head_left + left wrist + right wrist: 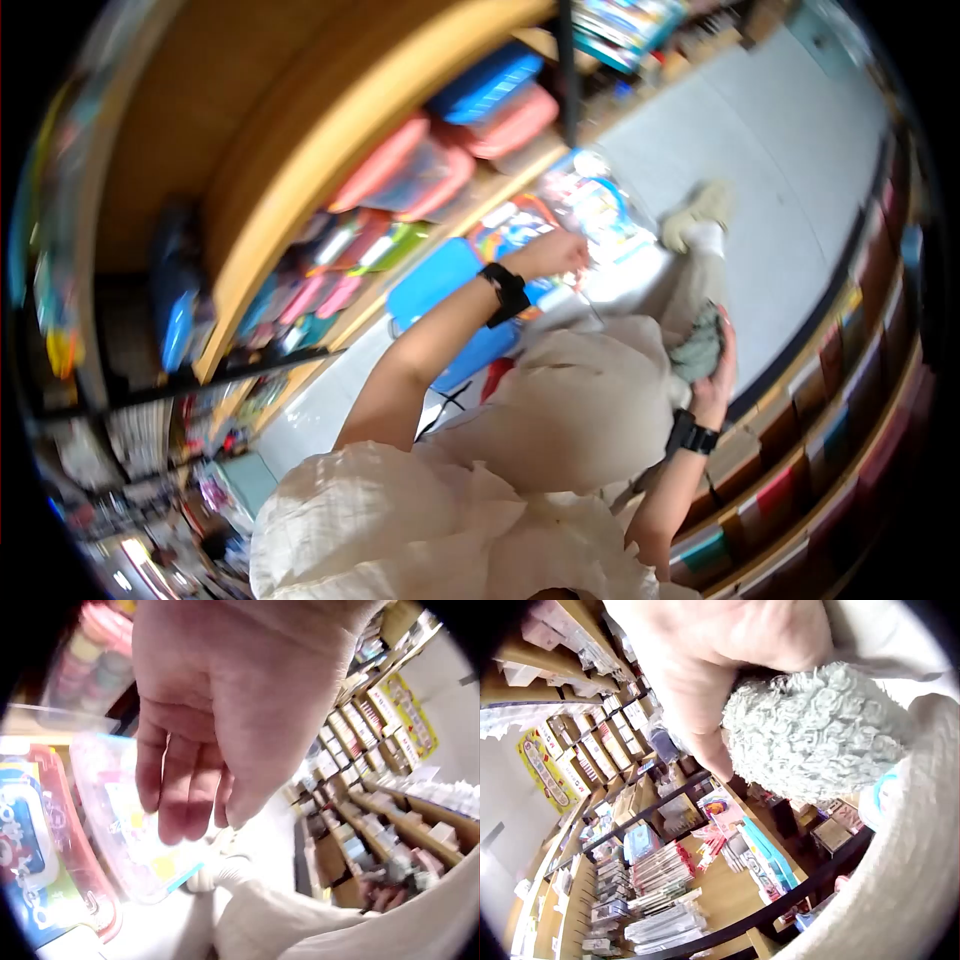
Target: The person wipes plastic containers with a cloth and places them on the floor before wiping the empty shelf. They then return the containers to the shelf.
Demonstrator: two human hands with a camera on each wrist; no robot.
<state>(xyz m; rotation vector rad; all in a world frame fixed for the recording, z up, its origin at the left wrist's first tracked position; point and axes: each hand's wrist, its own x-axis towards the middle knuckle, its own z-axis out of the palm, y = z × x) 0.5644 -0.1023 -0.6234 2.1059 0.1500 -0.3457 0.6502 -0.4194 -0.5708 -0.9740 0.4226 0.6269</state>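
My right hand [716, 372] grips a grey-green fluffy cloth [697, 345] beside my bent knee. In the right wrist view the cloth [817, 735] shows a curly towel-like pile, bunched below the thumb and palm. My left hand [548, 255] hangs over the packages on the floor, wearing a black wrist strap. Seen from the left wrist, its fingers [184, 799] droop loosely with nothing between them. Under it lie a clear case with a pale blue edge [131, 825] and a case with a red-brown frame [86, 862].
Tubs with pink lids [405, 165] and a blue lid [490, 85] stand on the low wooden shelf at left. A blue case [435, 280] lies on the floor. Stocked shelves [800, 470] line the right side. My shoe [700, 212] rests on the grey floor.
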